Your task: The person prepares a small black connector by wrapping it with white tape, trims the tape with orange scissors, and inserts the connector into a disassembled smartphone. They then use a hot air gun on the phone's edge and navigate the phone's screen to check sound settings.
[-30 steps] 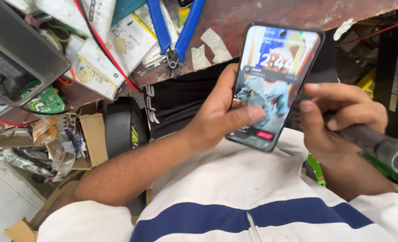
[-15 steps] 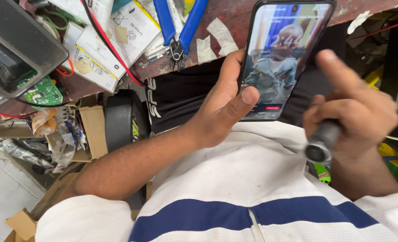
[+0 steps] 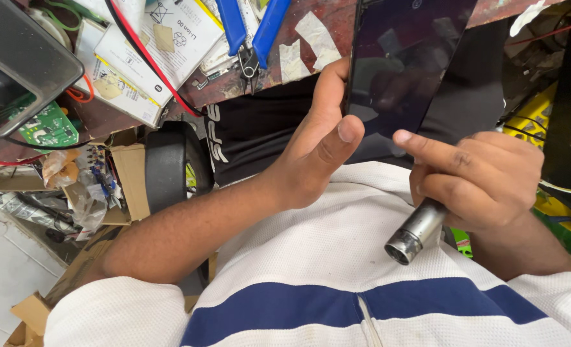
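Observation:
My left hand [image 3: 317,148] grips a black smartphone [image 3: 404,64] by its left edge, thumb resting on the glass. The screen is dark and only shows reflections. My right hand [image 3: 484,180] is closed around a grey metal cylindrical tool [image 3: 417,231] that points down toward my white and blue shirt. The right index finger stretches out and touches the phone's lower edge. The phone's top runs out of view.
A worn red-brown bench edge [image 3: 247,83] holds blue-handled pliers [image 3: 253,29], white printed labels [image 3: 144,45], tape scraps and a red wire [image 3: 150,64]. A dark device [image 3: 15,64] and green circuit board [image 3: 44,125] sit at left. Cardboard and a black roll [image 3: 169,167] lie below.
The phone's screen, lit with a picture before, has gone dark. The phone has risen toward the top of view. My right index finger has come down onto the phone's lower edge.

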